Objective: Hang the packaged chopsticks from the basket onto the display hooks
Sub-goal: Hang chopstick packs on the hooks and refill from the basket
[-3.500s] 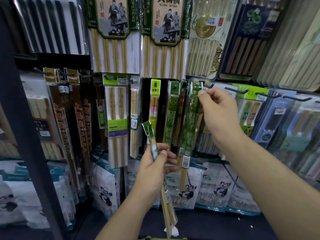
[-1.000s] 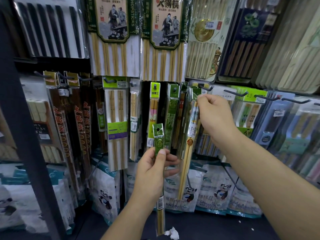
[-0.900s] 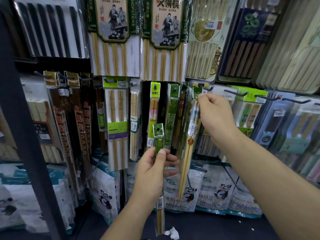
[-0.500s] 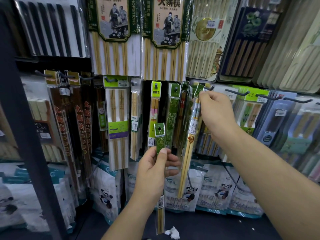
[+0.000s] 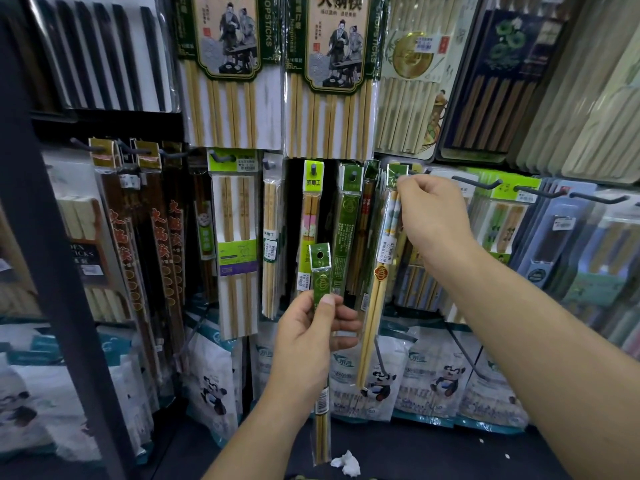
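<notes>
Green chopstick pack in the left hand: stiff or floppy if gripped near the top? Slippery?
Probably stiff lengthwise: the green chopstick pack stands straight above and below the left hand, no sag. Likely light: a thumb-and-finger pinch alone holds it. The glossy film looks slick, so it may slide in a loose pinch.

Dim light falls on hanging goods [image 5: 235, 244] packed edge to edge in front of me. A dark metal upright [image 5: 52, 271] cuts across my left. Below, panda-printed bags [image 5: 436, 375] line a dark shelf [image 5: 450, 452], where a crumpled white paper scrap [image 5: 344, 463] lies.
</notes>
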Demonstrator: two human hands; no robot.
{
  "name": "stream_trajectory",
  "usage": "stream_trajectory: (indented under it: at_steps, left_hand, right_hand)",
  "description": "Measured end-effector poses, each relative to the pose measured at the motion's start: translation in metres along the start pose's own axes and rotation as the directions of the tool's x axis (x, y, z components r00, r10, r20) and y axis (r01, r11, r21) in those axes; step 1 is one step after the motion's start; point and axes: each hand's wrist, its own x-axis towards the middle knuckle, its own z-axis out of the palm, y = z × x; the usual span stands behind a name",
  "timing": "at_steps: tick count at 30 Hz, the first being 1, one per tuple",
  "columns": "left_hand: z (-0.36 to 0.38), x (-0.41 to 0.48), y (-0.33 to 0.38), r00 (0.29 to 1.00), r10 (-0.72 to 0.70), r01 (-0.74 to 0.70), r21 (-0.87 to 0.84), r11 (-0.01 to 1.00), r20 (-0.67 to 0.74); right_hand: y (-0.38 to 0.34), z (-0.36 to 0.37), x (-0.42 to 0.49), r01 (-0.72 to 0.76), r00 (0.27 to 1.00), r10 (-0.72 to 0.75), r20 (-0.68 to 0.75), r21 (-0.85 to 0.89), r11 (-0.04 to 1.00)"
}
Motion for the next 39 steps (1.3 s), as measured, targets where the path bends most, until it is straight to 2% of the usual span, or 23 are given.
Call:
stream_trajectory:
  at_steps: [7,13,17,19,23,25,29,34,39]
  left_hand:
    - [0.000,0.000,0.000,1.000,0.003,-0.003,0.011,1.000,-0.006]
    - [-0.001,-0.001,-0.001,0.999,0.019,-0.017,0.080,0.997,-0.031]
    - [-0.002,-0.005,0.004,1.000,-0.015,0.016,0.047,0.999,-0.006]
    - [0.000,-0.008,0.006,1.000,-0.002,0.001,0.063,0.998,0.028]
    - [0.002,-0.012,0.013,0.986,0.106,-0.131,0.206,0.970,0.131]
    - [0.005,-0.012,0.017,0.977,0.161,-0.190,0.235,0.953,0.136]
    - [0.020,-0.006,0.022,0.966,0.224,-0.252,0.278,0.927,0.128]
    - [0.049,0.019,0.036,0.953,0.280,-0.302,0.301,0.904,0.115]
    - [0.066,0.046,0.054,0.933,0.328,-0.359,0.345,0.867,0.145]
  right_hand:
    - [0.010,0.000,0.003,-0.011,1.000,0.010,-0.026,-0.023,1.000]
    - [0.028,0.000,0.002,0.034,0.998,-0.043,-0.045,-0.181,0.983]
    - [0.039,-0.002,-0.020,-0.008,0.998,-0.004,-0.069,-0.179,0.984]
    - [0.040,-0.003,-0.036,-0.011,1.000,0.012,0.004,-0.120,0.993]
    - [0.035,-0.002,-0.063,0.046,0.951,-0.055,0.305,0.037,0.998]
    - [0.035,-0.002,-0.067,0.102,0.931,-0.117,0.347,0.062,0.993]
    - [0.036,-0.010,-0.054,0.126,0.938,-0.147,0.313,0.089,0.988]
    - [0.029,-0.025,-0.024,0.022,0.967,-0.082,0.241,0.241,0.970]
    - [0.021,-0.024,0.001,0.044,0.985,-0.083,0.152,0.244,0.969]
